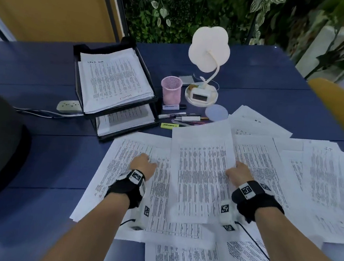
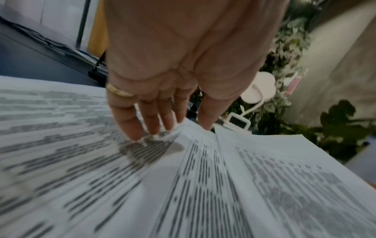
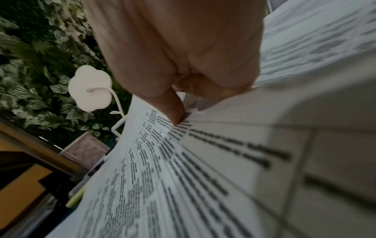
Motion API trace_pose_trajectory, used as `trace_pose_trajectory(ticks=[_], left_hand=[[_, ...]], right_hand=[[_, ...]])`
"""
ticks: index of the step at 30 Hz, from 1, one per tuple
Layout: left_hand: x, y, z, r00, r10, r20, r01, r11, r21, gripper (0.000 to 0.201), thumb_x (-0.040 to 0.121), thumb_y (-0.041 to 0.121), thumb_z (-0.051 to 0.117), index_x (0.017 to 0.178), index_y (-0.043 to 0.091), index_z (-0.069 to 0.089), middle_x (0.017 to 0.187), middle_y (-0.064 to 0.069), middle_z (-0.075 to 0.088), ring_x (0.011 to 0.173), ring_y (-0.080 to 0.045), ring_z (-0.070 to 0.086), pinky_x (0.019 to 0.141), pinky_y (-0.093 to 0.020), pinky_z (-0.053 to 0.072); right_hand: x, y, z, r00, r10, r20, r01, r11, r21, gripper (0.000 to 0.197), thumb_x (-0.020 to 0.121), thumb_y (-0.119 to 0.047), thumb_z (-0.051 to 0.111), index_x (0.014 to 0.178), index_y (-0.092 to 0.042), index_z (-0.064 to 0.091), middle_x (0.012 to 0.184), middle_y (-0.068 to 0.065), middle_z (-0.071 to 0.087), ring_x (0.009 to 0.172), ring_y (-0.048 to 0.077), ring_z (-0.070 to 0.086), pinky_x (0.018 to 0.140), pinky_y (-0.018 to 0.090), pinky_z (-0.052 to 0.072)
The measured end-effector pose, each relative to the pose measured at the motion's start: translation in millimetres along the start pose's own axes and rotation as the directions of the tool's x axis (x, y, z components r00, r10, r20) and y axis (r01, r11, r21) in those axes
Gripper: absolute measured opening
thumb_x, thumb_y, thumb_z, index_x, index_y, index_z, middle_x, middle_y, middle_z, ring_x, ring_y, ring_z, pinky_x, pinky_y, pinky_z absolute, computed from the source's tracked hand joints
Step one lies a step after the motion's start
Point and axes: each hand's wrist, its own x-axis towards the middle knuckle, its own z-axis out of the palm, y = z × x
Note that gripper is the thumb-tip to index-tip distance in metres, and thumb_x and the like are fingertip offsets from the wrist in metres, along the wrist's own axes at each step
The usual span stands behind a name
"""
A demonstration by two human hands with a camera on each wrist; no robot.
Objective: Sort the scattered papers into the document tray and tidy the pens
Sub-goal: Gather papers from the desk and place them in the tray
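Papers (image 1: 204,175) lie scattered over the near half of the blue desk (image 1: 39,160), the document tray (image 1: 116,88) standing at about ten o'clock from them, already part filled. Right hand (image 1: 239,173) pinches the right edge of the top sheet, thumb over it and fingers curled beneath, and the sheet bows upward. Left hand (image 1: 144,164) is relaxed, its straight fingers (image 2: 130,122) pressing the sheet beneath flat. To do this well, I judge the left should pin the lower page while the right peels one sheet only, then squares it before carrying it towards ten o'clock. Pens (image 1: 180,118) lie loose at twelve o'clock, beside the pink cup (image 1: 171,89). Both wrist views are blurred; print is unreadable, how many sheets the right hand pinches cannot be told, and the far right papers run out of frame
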Motion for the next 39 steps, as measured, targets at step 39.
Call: trace_pose_trajectory(ticks=[39], left_hand=[[-40,42,-67,0.911,0.325,-0.254,-0.402,0.561,-0.723,0.066,0.087,0.029,0.064,0.144,0.017,0.033,0.137,-0.001,0.053,0.124,-0.015,0.052,0.105,-0.039,0.042]], right_hand=[[-47,-93,-4,0.871,-0.454,-0.187,0.466,0.643,0.608,0.024,0.092,-0.001,0.053,0.093,-0.024,0.06,0.099,-0.005,0.067,0.098,0.018,0.062,0.093,0.034,0.048]])
